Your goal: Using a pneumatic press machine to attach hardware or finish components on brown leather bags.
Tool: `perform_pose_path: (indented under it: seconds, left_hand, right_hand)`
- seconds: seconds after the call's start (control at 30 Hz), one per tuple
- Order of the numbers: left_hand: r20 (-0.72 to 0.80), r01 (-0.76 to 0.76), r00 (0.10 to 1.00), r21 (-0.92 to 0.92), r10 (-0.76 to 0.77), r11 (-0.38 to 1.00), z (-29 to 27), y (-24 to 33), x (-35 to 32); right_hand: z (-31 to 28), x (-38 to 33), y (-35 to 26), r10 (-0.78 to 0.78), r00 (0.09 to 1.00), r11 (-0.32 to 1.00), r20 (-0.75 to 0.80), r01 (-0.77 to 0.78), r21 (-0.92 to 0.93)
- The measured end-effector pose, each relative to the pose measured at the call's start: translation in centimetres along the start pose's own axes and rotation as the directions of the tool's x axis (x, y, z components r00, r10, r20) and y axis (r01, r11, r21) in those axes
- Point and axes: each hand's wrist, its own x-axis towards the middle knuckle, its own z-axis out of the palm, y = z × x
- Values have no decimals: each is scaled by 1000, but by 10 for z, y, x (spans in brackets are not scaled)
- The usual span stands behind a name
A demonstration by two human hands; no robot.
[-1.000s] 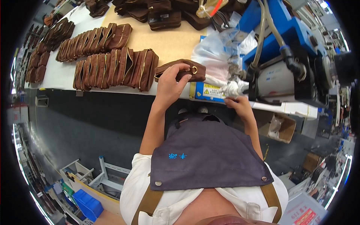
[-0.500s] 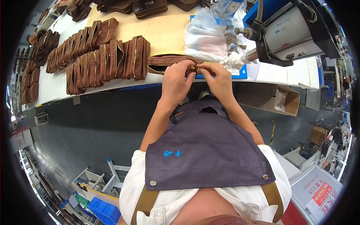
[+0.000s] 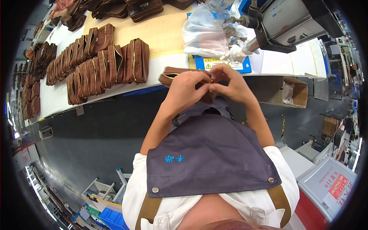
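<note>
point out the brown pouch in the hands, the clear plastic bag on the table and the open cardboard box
brown pouch (image 3: pixel 168 75), head view, its left end beside the left hand
clear plastic bag (image 3: pixel 201 32), head view, its bulging middle
cardboard box (image 3: pixel 301 92), head view, its right wall

The single head view looked steeply down from the person's head, past the apron (image 3: pixel 209 161), close on both hands (image 3: pixel 209 86). It faced forward over the worktop (image 3: pixel 57 99) edge; fisheye bent the rim.

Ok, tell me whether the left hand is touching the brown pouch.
Touching. The head view shows the left hand with fingers closed over the brown pouch, no gap.
</note>
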Motion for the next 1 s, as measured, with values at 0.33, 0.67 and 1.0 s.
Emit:
perform_pose_path:
  seconds: [0.33, 0.67, 1.0]
  left_hand:
    - [497, 37, 841, -449, 215, 893, 23, -3, 54]
    - [128, -88, 981, -393, 149, 915, 40, -8, 103]
    - [233, 128, 972, -406, -33, 905, 42, -21, 132]
  right_hand:
    - [-62, -10, -26, 426, 782, 904, 456, -347, -249]
    - [-87, -7, -42, 212, 974, 961, -76, -222, -166]
    - [-106, 13, -33, 329, 943, 944, -52, -330, -5]
